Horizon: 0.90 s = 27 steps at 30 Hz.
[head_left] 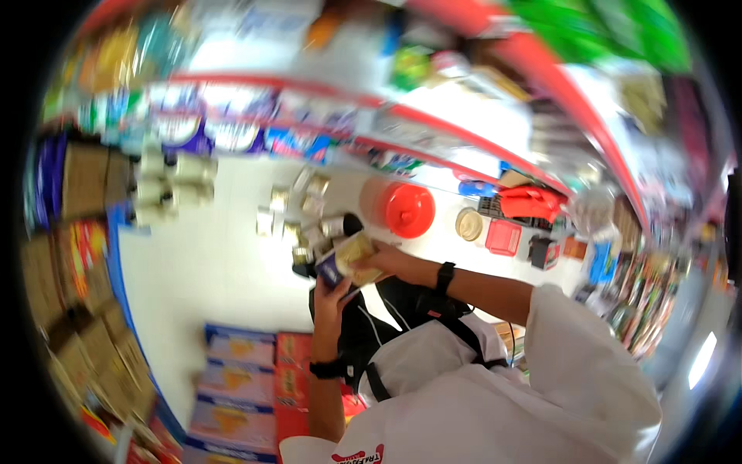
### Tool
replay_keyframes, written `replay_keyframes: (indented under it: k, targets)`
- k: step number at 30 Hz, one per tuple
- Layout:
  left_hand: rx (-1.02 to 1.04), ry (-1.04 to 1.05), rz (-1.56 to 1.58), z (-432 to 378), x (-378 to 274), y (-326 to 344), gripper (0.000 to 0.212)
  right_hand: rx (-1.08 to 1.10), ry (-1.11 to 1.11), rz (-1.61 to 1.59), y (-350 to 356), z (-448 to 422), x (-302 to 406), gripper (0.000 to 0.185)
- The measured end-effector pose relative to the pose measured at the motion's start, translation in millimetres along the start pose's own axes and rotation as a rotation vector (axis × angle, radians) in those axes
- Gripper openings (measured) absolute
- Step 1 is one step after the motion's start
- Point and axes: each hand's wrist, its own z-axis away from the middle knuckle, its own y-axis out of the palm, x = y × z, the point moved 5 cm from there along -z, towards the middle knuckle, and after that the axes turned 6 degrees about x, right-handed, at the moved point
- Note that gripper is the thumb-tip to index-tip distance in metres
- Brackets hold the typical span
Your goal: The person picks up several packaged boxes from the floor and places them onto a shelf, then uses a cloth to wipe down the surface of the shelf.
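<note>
A small purple and cream package is held in front of my body, blurred by motion. My left hand grips its lower purple end from below. At its upper cream side, my right hand has its fingers wrapped around the edge. Beyond the package, several small cream and gold packs lie spread on the white floor. Some of them sit close to my dark shoes. What the package contains cannot be made out.
Shelves with red edge strips curve across the top, stocked with packaged goods. A red plastic tub stands on the floor, with a red basket farther right. Cardboard boxes line the left side. Stacked printed cartons stand at lower left.
</note>
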Motion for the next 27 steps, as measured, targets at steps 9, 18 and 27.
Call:
replay_keyframes:
  k: [9,18,27]
  targets:
    - [0.317,0.167,-0.808,36.3,-74.5,149.2,0.027,-0.633,-0.787,1.007,-40.1,288.3,141.9,0.056]
    - [0.248,0.096,-0.756,18.6,-100.8,188.6,0.038,-1.468,-1.095,1.111,-158.5,540.2,205.4,0.059]
    - [0.230,0.052,-0.790,11.4,-110.5,211.4,0.040,-1.438,-0.813,1.453,-260.9,532.2,255.1,0.058]
